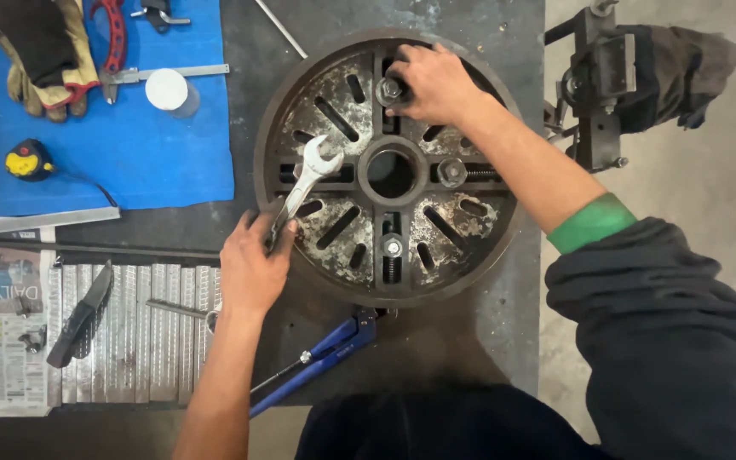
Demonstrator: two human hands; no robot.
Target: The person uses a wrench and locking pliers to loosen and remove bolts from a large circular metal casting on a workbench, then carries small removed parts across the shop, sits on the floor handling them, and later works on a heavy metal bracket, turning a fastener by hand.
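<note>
At the frame's centre a round, rusty slotted iron faceplate (389, 170) lies flat on the dark surface (240, 213). The left hand (253, 268) has its fingers wrapped around a silver open-ended spanner (304, 183) resting on the plate's left side. The right hand (432, 81) has its fingers pinching a hex nut (390, 89) at the plate's upper slot.

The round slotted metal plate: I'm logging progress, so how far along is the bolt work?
On the round, rusty slotted metal plate, hex bolts already sit in the right slot and the near slot. In hand: the right hand grips the far bolt, and the left hand holds a silver open-ended spanner. The left slot shows no bolt. How tight they are cannot be told.
</note>
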